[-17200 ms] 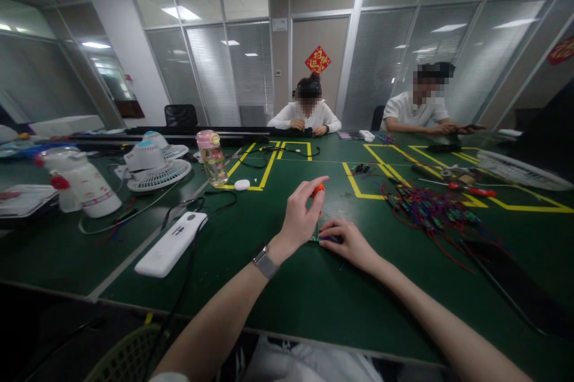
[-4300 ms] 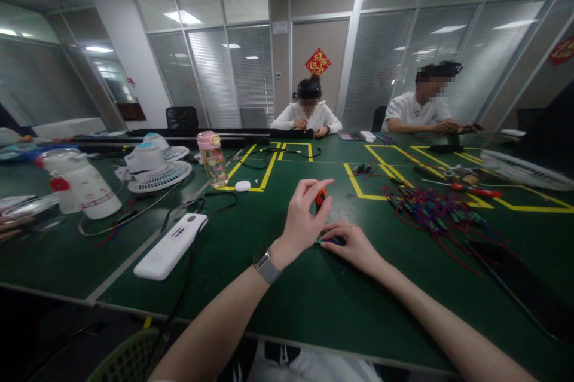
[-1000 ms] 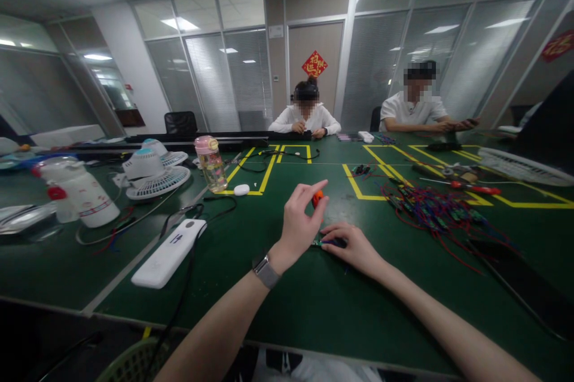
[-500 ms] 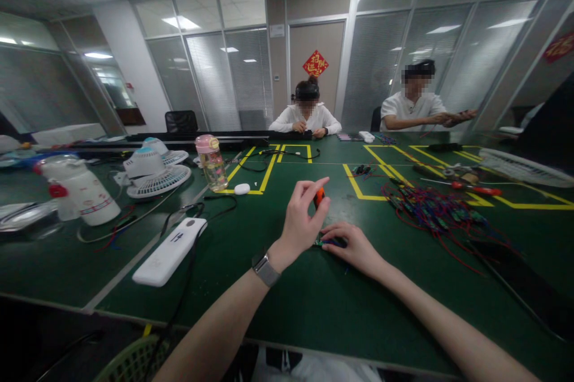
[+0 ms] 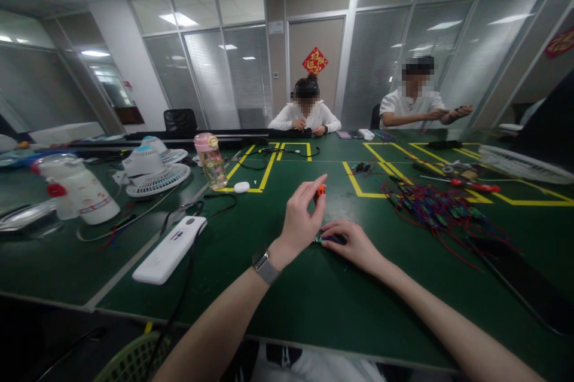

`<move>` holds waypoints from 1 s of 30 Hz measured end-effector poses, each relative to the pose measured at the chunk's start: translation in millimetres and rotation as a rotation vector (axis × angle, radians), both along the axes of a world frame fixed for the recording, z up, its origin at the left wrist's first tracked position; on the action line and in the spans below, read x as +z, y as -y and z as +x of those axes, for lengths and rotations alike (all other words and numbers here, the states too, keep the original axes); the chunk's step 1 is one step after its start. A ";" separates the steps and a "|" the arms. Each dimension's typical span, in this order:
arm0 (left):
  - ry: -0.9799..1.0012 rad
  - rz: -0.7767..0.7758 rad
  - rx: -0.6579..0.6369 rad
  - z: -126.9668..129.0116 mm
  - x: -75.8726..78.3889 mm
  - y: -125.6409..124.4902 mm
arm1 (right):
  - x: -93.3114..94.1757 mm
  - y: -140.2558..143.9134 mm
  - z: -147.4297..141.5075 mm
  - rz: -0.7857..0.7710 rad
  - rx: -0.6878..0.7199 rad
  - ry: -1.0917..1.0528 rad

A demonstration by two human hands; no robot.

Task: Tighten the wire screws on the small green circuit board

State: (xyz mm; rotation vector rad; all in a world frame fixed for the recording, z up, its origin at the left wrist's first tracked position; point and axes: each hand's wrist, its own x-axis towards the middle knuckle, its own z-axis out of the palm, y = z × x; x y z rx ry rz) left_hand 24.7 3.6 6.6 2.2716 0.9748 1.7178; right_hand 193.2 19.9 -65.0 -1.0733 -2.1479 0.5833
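My left hand (image 5: 301,214) is raised over the green table, its fingers closed around an upright orange-and-black screwdriver handle (image 5: 319,192). The hand hides most of that tool, including its lower end. Just below and to the right, my right hand (image 5: 347,241) rests on the table. Its thumb and fingertips pinch a small green circuit board (image 5: 318,240), which is partly covered by both hands. Dark wires run from the board beneath my right palm.
To the right lies a tangled heap of wired boards (image 5: 433,205), with a red-handled screwdriver (image 5: 475,185) behind it and a dark flat device (image 5: 520,280) nearer. Leftward are a white power bank (image 5: 170,250), a pink-lidded bottle (image 5: 210,162) and fans (image 5: 156,176). Two people sit opposite.
Both hands stay almost in place, the left still gripping the orange handle and the right still at the board. The view has shifted very slightly.
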 end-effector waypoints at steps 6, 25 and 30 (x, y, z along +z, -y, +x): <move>-0.006 0.013 0.065 0.9 -0.9 -1.1 | 1.7 1.1 0.3 -0.006 0.002 -0.010; 0.030 0.037 0.111 0.6 -1.4 -1.9 | 3.8 1.1 -0.4 -0.005 0.008 -0.001; 0.017 0.003 0.051 -0.4 -1.0 -1.1 | 3.3 0.8 -0.4 -0.001 0.002 0.000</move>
